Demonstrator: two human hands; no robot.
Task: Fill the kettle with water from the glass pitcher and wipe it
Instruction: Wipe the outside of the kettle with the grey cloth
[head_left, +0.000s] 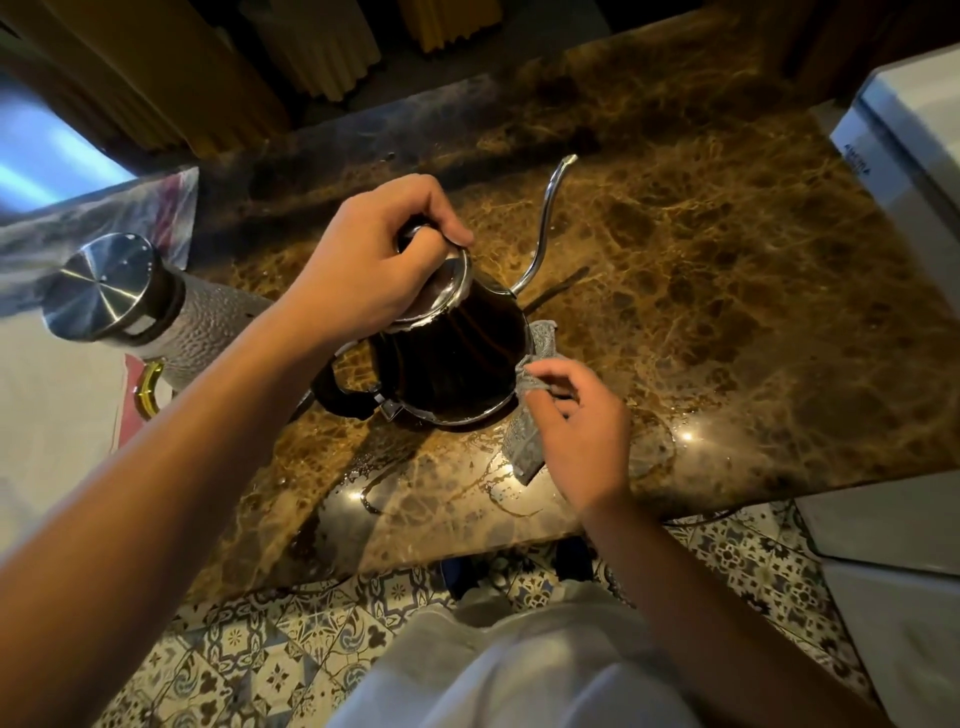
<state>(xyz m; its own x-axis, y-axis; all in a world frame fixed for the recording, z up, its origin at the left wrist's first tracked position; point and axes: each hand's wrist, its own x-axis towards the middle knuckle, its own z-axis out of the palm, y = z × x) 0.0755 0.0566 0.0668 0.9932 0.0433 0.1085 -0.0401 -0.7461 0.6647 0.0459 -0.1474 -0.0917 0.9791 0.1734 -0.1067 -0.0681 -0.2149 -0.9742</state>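
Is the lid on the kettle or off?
On. The shiny lid sits on top of the kettle, and the left hand holds its knob.

— Where did the kettle (452, 358) stand?

— Near the middle of the brown marble desk (727, 291), its thin gooseneck spout toward the far edge and its black handle toward the near left.

— And the hands?

— The left hand (363, 265) gripped the lid knob on top. The right hand (576, 431) pinched a grey cloth (535, 374) against the kettle's right side; the cloth hung down onto the desk.

— Anything else?

— A glass pitcher (150, 306) with a steel lid and gold handle stood by the left edge. Water glistened along the near edge.
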